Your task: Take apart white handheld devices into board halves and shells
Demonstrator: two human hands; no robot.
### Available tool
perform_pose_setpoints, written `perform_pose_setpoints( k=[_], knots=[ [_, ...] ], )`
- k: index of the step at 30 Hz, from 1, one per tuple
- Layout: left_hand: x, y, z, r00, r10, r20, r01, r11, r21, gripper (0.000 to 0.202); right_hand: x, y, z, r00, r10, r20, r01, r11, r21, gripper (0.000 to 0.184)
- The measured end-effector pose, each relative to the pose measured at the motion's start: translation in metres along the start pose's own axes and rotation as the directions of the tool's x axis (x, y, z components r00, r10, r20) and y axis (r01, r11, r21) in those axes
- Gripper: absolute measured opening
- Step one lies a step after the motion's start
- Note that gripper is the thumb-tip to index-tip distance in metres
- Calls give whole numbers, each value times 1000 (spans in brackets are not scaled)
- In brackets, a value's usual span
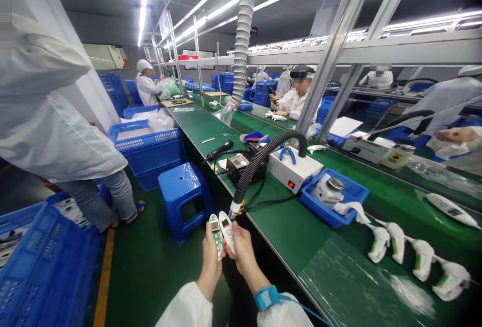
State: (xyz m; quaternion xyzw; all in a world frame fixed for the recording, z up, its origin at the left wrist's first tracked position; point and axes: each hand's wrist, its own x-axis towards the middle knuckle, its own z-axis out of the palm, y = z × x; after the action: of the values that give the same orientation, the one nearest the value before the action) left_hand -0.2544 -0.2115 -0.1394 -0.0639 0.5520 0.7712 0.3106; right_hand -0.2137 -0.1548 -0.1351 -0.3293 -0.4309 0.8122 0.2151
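black hose (259, 164) just above hands, blue stool (183, 197) beyond

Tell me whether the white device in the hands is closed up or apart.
Apart. The left hand holds a green circuit board, and the right hand holds the white cover beside it, the two not joined.

The left hand (211, 256) holds a green circuit board (216, 235) with a matt face, and the right hand (241, 249) holds a smooth white plastic shell (227, 230). The counter (293, 226) has a matt green surface, the tray (333, 201) is blue plastic, and the hose (263, 158) is ribbed black plastic.
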Motion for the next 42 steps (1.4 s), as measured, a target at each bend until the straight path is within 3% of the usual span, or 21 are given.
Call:
perform_pose_setpoints(
  k=[4, 10, 15, 21, 26, 30, 36, 42],
  knots=[
    [-1, -1, -5, 1000, 15, -9, -15, 1000, 13, 56, -3, 3, 3, 1000, 4, 4, -4, 1000, -3, 52],
    [-5, -14, 14, 994, -52, 100, 47, 998, 44, 54, -12, -2, -28, 999, -28, -37, 29, 999, 31, 56],
    [-4, -8, 18, 986, -73, 152, 74, 997, -5, 56, -34, -12, -46, 999, -22, -31, 25, 994, 109, 57],
    [-45, -4, -8, 971, -176, 161, 179, 984, -4, 52, -103, -27, -55, 987, 142, 80, -163, 883, 441, 42],
    [-82, -8, -17, 940, -269, 212, 276, 961, -4, 50, -144, -32, -64, 980, 171, 98, -197, 842, 502, 40],
    [-97, -11, -18, 904, -339, 261, 365, 929, -56, 45, -158, -34, -71, 984, 147, 103, -179, 862, 474, 42],
    [-112, -3, -14, 888, -350, 299, 393, 914, -96, 37, -167, -40, -74, 987, 124, 103, -158, 873, 460, 37],
    [-131, 13, -1, 929, -283, 237, 301, 953, -44, 28, -167, -34, -81, 990, 50, 133, -97, 922, 374, 43]
  ],
)
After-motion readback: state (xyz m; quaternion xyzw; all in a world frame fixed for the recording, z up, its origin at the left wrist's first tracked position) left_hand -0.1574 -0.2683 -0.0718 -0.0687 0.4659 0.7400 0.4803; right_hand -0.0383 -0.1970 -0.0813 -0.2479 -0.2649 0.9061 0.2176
